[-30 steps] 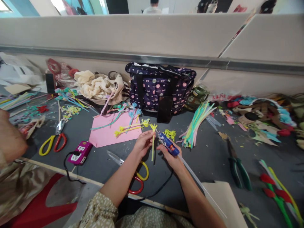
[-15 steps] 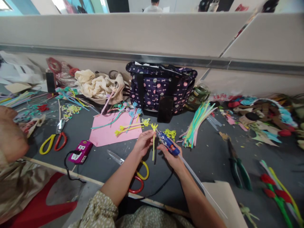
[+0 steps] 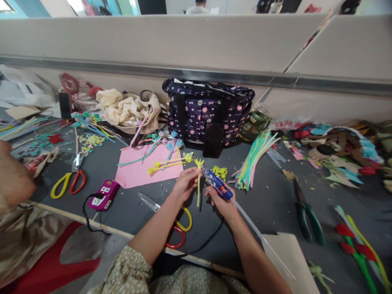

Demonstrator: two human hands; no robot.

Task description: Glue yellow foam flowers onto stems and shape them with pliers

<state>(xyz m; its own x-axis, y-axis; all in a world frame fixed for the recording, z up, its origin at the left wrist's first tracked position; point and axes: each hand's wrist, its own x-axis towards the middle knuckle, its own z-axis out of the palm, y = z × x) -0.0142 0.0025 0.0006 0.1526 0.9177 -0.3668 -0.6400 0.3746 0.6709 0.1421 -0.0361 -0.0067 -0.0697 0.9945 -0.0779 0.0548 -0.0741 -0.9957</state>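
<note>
Between the fingertips of my left hand (image 3: 187, 182) is a yellow pipe-cleaner flower (image 3: 199, 164), its stem hanging down. My right hand (image 3: 225, 203) grips a blue glue gun (image 3: 217, 183), with a long clear glue stick (image 3: 260, 234) trailing from its back. The nozzle is close by the flower head; whether they touch I cannot tell. Behind the gun lies a small heap of yellow petal pieces (image 3: 219, 172). More yellow flowers (image 3: 167, 165) rest on a pink sheet (image 3: 137, 173) to the left. Scissors (image 3: 176, 234) lie partly under my left forearm.
A dark patterned bag (image 3: 196, 108) stands at the back with a phone (image 3: 213, 140) against it. Pastel pipe cleaners (image 3: 255, 161) and pliers (image 3: 306, 216) lie to the right. Left are a purple power strip (image 3: 105, 195), other scissors (image 3: 73, 175) and another person's arm (image 3: 14, 175).
My right thumb has shifted slightly on the glue gun. The flower and my left hand have barely moved. The other person's arm at the left has moved a little.
</note>
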